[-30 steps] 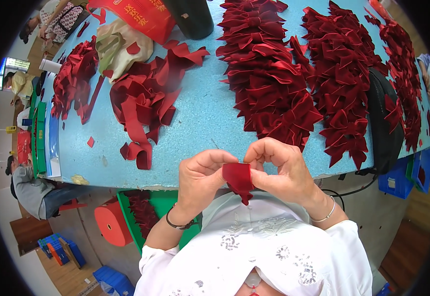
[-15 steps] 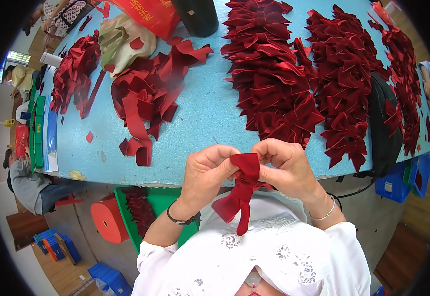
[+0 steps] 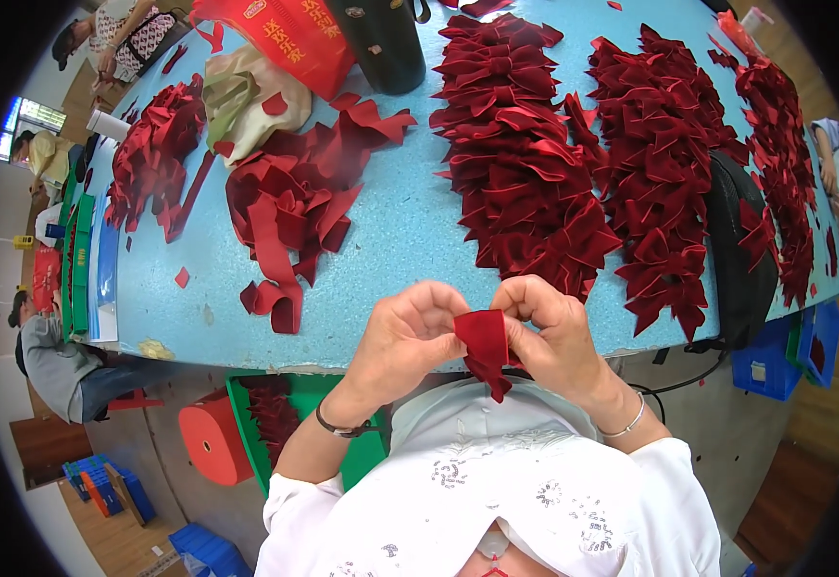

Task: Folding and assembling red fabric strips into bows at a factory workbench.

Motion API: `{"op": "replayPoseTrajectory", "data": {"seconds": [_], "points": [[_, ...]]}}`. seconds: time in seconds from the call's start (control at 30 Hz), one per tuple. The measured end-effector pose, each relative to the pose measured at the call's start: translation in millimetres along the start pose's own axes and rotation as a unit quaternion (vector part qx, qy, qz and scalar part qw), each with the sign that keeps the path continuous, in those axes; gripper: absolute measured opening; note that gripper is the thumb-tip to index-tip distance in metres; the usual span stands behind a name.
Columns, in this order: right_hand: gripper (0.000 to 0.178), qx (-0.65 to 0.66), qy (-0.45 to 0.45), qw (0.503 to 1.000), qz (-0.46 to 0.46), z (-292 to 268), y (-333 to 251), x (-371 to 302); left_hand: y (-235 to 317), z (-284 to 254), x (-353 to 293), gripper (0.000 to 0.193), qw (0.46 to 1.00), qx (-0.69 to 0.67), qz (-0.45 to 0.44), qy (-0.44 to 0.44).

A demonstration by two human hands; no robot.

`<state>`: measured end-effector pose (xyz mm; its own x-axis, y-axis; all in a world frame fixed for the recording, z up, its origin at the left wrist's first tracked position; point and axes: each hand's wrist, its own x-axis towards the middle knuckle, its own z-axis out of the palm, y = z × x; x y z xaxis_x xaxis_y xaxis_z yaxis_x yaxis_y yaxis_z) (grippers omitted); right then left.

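Observation:
A piece of dark red velvet ribbon point(image 3: 483, 344) is pinched between my two hands just in front of the table's near edge. My left hand point(image 3: 412, 332) grips its left side with thumb and fingers, and my right hand point(image 3: 546, 327) grips its right side. The ribbon is folded over at the top, and a short end hangs below. Part of it is hidden behind my fingers. Beyond my hands lie long heaped rows of finished red velvet bows point(image 3: 525, 163), with another row of bows point(image 3: 660, 192) to the right.
Loose red ribbon strips point(image 3: 289, 197) lie left of centre on the blue table point(image 3: 390, 231). A dark cylindrical bottle point(image 3: 381, 43) and a red bag point(image 3: 289, 38) stand behind. A black bag point(image 3: 737, 245) sits at right. Below the edge are a green bin point(image 3: 342, 462) and a red roll point(image 3: 213, 438).
The ribbon's long hanging ends have been drawn up, and less of it now hangs below my hands. Both hands keep their pinch. The view has tilted slightly.

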<state>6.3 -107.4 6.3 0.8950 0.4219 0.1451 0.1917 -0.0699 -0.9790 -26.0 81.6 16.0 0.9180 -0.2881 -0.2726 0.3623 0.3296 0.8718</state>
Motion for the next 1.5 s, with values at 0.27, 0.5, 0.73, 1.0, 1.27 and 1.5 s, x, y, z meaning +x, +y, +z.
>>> {"op": "replayPoseTrajectory", "data": {"seconds": [0.27, 0.5, 0.73, 1.0, 1.27, 1.5], "points": [[0.012, -0.019, -0.062, 0.997, -0.032, -7, -3, -2, 1, -12, -1, 0.037, 0.996, -0.052, -0.052, -0.054], [0.012, 0.042, -0.053, 0.998, 0.005, -8, 1, 0, 5, -6, -4, 0.042, 0.993, -0.099, -0.062, -0.029], [0.009, 0.112, -0.033, 0.992, 0.055, -3, 4, -2, -5, 20, -12, 0.051, 0.995, 0.019, 0.095, 0.0], [0.013, 0.053, 0.01, 0.998, -0.03, 3, 12, -3, -9, 24, -14, 0.051, 0.995, 0.025, 0.08, 0.059], [0.017, -0.111, 0.021, 0.952, -0.285, -3, 20, 8, -10, 26, -14, 0.048, 0.996, 0.038, 0.075, 0.029], [0.012, -0.107, 0.05, 0.965, -0.234, 1, 23, 3, -10, 28, -13, 0.037, 0.995, 0.088, 0.04, 0.027]]}}
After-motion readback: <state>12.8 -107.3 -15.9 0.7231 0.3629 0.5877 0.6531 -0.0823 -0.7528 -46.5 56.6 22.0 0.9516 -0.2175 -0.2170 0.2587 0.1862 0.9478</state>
